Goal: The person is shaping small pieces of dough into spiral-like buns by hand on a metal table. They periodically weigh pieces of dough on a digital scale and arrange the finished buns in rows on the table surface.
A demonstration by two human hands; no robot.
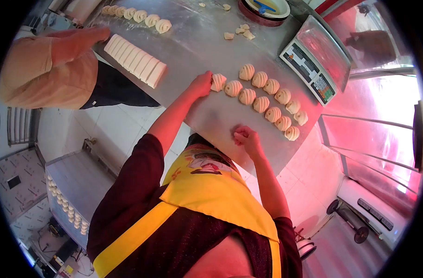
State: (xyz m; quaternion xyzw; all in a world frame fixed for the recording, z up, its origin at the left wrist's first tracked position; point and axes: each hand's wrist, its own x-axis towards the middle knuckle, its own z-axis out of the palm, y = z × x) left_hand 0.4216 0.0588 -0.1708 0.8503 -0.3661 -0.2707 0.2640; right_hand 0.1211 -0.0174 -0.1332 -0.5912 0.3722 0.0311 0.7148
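Observation:
My left hand (202, 85) reaches to the left end of the front row, its fingers closed against the side of a twisted dough roll (218, 82). That roll rests on the metal table (197, 113). Two rows of similar layered dough rolls (247, 96) run from there toward the lower right. My right hand (246, 138) hovers near the table's front edge, below the rows, apart from the dough. Its fingers are curled together, and I see nothing in them.
A digital scale (308, 69) stands right of the rolls. Dough scraps (243, 30) and a bowl (271, 7) lie farther back. At left, a co-worker's arm (79, 44) reaches toward cut dough strips (135, 60), with more shaped rolls (139, 16) behind. Another table (81, 173) holds small dough pieces.

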